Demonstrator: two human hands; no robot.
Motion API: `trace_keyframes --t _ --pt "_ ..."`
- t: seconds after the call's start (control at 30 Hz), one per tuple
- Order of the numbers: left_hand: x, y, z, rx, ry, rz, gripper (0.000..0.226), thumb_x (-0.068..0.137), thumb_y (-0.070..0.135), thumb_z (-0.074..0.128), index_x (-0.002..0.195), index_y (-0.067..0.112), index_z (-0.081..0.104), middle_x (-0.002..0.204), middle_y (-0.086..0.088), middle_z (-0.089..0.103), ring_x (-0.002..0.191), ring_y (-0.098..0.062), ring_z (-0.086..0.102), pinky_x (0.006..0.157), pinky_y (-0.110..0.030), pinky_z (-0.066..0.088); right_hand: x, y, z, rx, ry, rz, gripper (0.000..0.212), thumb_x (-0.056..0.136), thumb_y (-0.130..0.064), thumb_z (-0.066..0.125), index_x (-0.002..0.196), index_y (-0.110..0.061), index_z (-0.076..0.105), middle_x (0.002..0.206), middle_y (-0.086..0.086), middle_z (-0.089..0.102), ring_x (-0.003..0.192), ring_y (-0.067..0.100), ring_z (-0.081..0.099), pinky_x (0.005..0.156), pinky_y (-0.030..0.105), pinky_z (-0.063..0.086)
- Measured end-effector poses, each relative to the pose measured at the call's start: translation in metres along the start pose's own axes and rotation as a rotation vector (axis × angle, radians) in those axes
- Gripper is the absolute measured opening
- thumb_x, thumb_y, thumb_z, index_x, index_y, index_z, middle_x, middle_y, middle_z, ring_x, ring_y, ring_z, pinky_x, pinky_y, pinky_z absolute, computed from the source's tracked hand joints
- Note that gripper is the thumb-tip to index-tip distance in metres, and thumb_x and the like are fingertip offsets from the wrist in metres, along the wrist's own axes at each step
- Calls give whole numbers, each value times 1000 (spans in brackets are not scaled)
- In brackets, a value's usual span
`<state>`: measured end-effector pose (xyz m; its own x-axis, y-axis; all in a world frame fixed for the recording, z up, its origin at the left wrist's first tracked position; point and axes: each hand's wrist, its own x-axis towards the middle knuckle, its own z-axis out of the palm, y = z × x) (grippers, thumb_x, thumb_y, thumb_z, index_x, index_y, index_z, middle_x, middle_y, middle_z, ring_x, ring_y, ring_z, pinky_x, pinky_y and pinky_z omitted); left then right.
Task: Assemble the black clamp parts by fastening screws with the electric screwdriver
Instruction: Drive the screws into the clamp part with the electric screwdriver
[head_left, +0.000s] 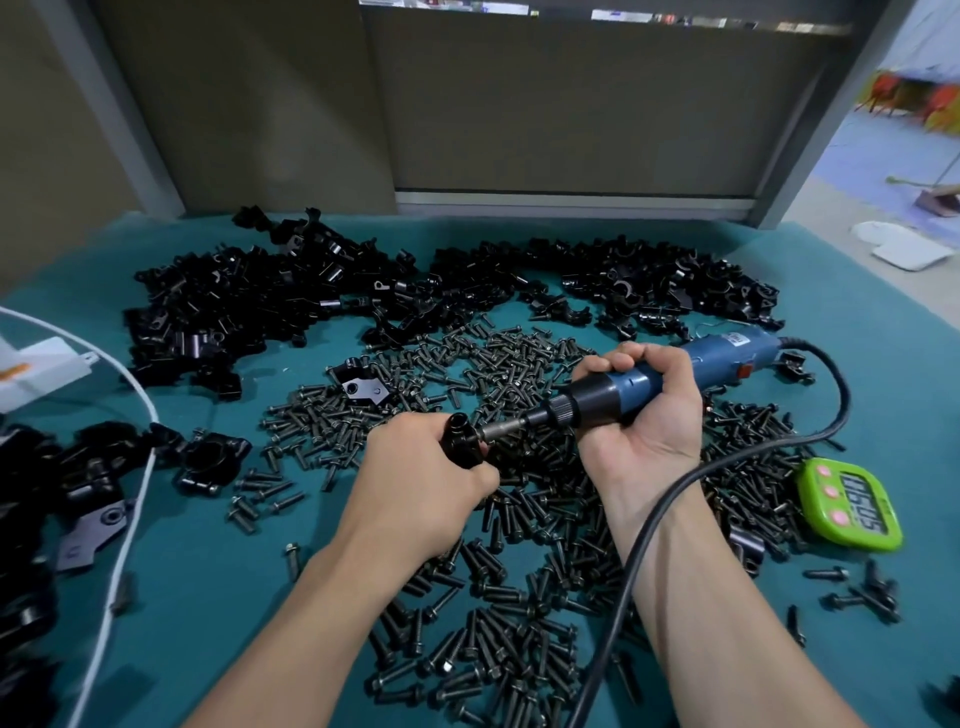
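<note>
My left hand grips a small black clamp part above the screw pile; most of the part is hidden in my fist. My right hand is wrapped round the blue and black electric screwdriver, which lies almost level and points left. Its metal bit meets the clamp part at the side. Whether a screw sits on the bit cannot be seen. The tool's black cable loops to the right and runs back down over my right forearm.
Loose black screws cover the middle of the teal table. Heaps of black clamp parts lie along the back. More clamps sit at the left beside a white cable. A green timer lies at the right.
</note>
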<state>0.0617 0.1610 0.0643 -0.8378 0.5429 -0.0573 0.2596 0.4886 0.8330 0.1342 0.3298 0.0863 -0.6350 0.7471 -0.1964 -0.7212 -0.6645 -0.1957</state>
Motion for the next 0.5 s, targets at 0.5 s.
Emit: trace_keyframes --t 0.5 --pt "-3 8 4 95 67 -63 24 81 23 85 70 21 64 57 2 60 31 -4 43 31 -18 32 -9 -1 8 -99 -100 -73 15 96 -1 50 87 -13 48 67 1 55 54 13 50 62 28 50"
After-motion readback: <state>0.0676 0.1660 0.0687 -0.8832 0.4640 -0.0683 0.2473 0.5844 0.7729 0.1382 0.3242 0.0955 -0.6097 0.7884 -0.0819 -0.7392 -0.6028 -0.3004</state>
